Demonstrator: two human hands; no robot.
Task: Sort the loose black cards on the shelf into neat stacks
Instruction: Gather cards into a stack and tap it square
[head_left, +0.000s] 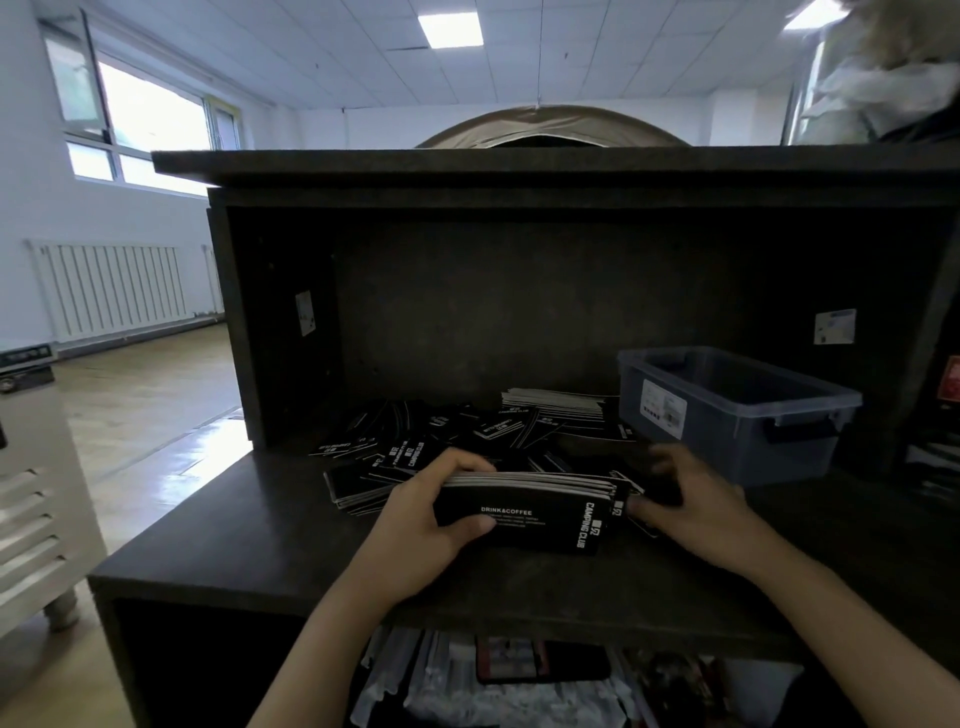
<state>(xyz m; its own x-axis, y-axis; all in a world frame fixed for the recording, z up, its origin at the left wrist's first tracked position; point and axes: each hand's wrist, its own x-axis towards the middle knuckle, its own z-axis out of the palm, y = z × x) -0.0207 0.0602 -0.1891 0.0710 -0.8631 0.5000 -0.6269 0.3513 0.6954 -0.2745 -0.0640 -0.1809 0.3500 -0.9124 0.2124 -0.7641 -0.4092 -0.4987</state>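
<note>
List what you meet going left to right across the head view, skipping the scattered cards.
White radiator → left hand → card stack gripped by that hand → right hand → grey bin.

Motion blur over right hand (696, 499); its grip unclear. Fine print under "DRINK&COFFEE" on held black card stack (524, 512) too small to read. Loose black cards (415, 452) partly hidden behind stack. Label on grey plastic bin (737, 410) illegible.
</note>
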